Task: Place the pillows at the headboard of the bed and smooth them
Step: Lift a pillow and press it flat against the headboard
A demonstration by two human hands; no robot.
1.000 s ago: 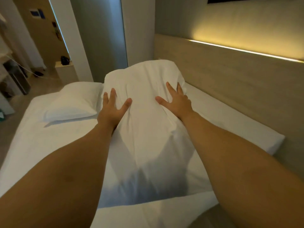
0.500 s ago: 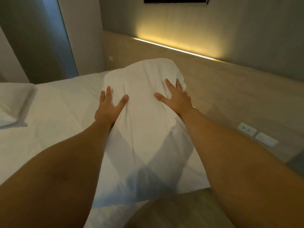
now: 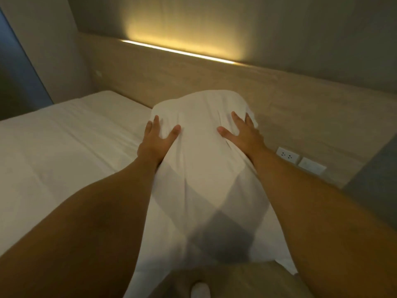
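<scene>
White pillow [image 3: 199, 168] lies along the bed's [image 3: 53, 147] right edge, its far end touching the wooden headboard [image 3: 193, 78]. We press our left hand [image 3: 158, 140] and right hand [image 3: 242, 134] flat on it, fingers spread wide, holding nothing. Bare sheet stretches open leftward.

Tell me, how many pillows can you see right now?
1. The pillow lies on the bed by the headboard, under the left hand and right hand. Others may be out of view.
</scene>
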